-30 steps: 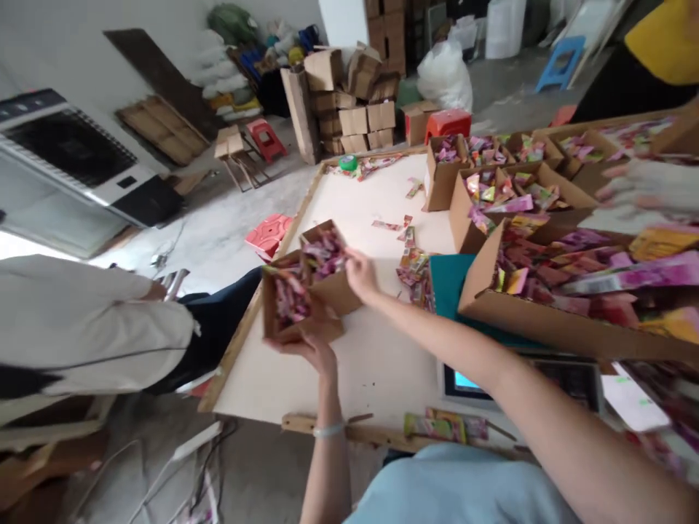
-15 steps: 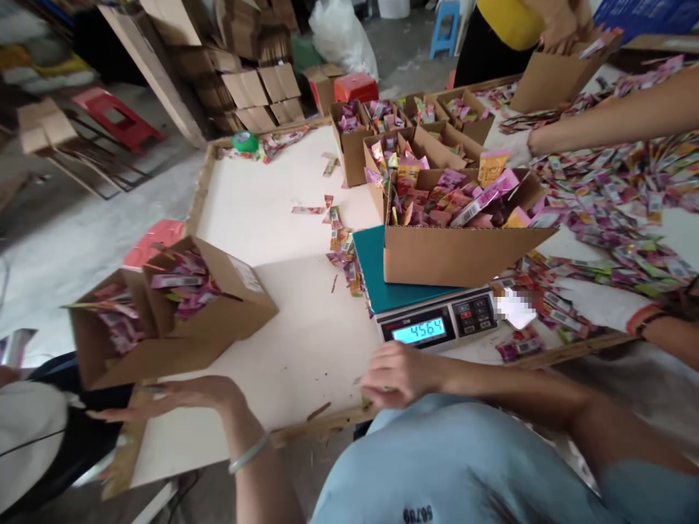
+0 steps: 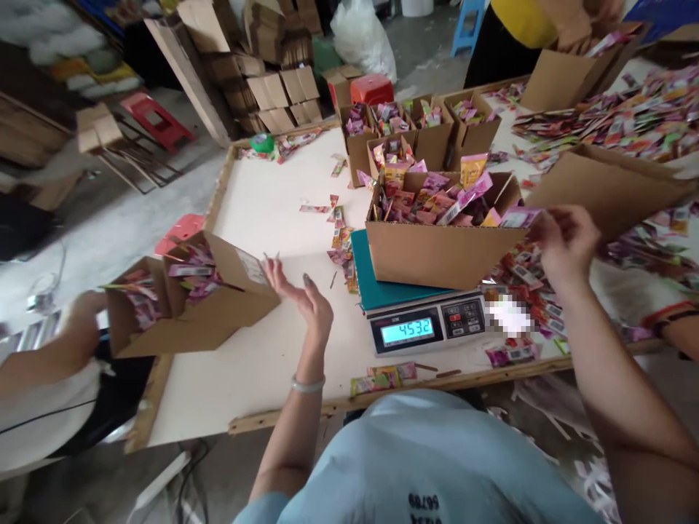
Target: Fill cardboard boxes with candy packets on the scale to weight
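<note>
A cardboard box full of small snack packets rests on the teal plate of a digital scale, whose display reads 4532. My right hand is closed at the box's right corner, right against a purple packet lying over the rim; its fingertips are partly hidden. My left hand is raised over the white table, palm up with fingers apart, and holds nothing. Close beyond its fingertips, two filled cardboard boxes stand at the table's left edge.
Several filled boxes stand behind the scale. Loose packets cover the table's right side, where an open box lies tilted. A co-worker's gloved hand is at right; another person's hands hold a box at the back. Green tape lies far left.
My right hand has gone from before the scale to the box's right corner. My left hand has risen and turned palm up. The box sits slightly farther left; the reading dropped from 4564.
</note>
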### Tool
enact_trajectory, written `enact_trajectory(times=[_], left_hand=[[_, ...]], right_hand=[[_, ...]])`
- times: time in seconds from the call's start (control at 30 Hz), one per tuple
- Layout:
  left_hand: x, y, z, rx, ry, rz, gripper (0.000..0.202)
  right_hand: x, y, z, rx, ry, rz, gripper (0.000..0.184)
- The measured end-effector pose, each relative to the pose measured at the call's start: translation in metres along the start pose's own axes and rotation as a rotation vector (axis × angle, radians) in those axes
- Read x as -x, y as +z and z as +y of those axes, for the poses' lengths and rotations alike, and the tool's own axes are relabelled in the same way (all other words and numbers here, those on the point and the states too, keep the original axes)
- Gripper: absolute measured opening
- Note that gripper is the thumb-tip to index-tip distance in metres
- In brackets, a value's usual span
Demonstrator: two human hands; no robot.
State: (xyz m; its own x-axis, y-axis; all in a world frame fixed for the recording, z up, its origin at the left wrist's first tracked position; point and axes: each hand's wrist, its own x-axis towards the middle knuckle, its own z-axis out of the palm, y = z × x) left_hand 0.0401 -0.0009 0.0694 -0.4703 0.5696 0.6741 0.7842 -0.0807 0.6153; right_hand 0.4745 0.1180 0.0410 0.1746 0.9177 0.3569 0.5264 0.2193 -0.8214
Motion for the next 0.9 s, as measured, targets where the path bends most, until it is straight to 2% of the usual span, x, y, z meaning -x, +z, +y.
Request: enact_trajectory(times=[0.07, 0.17, 0.23, 0.33, 0.4, 0.47, 0.5, 0.53, 0.6, 0.67, 0.7, 0.77, 0.83, 0.9], left_hand=[[0.003, 0.006, 0.01, 0.019, 0.048, -0.041, 0.063], [0.009, 0.003, 0.014, 0.011, 0.068, -0.07, 0.06], [0.013, -0.001, 0.011, -0.001, 0.036, -0.09, 0.062], [0.016, -0.004, 0.006, -0.005, -0.008, -0.104, 0.065], [0.015, -0.003, 0.007, -0.006, -0.003, -0.102, 0.065], [0.009, 0.001, 0.015, 0.004, 0.038, -0.099, 0.063], [0.004, 0.004, 0.022, 0.026, 0.07, -0.099, 0.06], [-0.003, 0.009, 0.032, 0.061, 0.105, -0.102, 0.056], [-0.021, 0.021, 0.054, 0.144, 0.163, -0.117, 0.05], [-0.041, 0.038, 0.078, 0.197, 0.201, -0.159, 0.048], [-0.05, 0.047, 0.088, 0.211, 0.212, -0.188, 0.049], [-0.062, 0.065, 0.102, 0.25, 0.231, -0.263, 0.052], [-0.065, 0.078, 0.108, 0.337, 0.239, -0.34, 0.054], [-0.061, 0.083, 0.106, 0.415, 0.24, -0.376, 0.055]], right_hand=[[-0.009, 0.011, 0.006, 0.002, 0.015, -0.136, 0.034], [-0.003, 0.023, 0.02, 0.089, 0.048, -0.3, 0.024], [0.008, 0.027, 0.028, 0.079, 0.053, -0.333, 0.021], [0.016, 0.022, 0.02, -0.026, 0.053, -0.212, 0.025], [0.008, 0.012, -0.002, -0.103, 0.009, -0.031, 0.029], [-0.011, -0.002, -0.036, -0.199, -0.146, 0.107, 0.033], [-0.024, -0.008, -0.056, -0.254, -0.251, 0.116, 0.035], [-0.038, -0.013, -0.076, -0.29, -0.356, 0.06, 0.038], [-0.066, -0.013, -0.114, -0.242, -0.513, -0.239, 0.043], [-0.089, 0.001, -0.146, -0.045, -0.584, -0.584, 0.045], [-0.096, 0.013, -0.16, 0.082, -0.607, -0.712, 0.046], [-0.101, 0.039, -0.181, 0.327, -0.665, -0.848, 0.046], [-0.095, 0.062, -0.196, 0.522, -0.775, -0.891, 0.037], [-0.085, 0.074, -0.205, 0.666, -0.897, -0.913, 0.034]])
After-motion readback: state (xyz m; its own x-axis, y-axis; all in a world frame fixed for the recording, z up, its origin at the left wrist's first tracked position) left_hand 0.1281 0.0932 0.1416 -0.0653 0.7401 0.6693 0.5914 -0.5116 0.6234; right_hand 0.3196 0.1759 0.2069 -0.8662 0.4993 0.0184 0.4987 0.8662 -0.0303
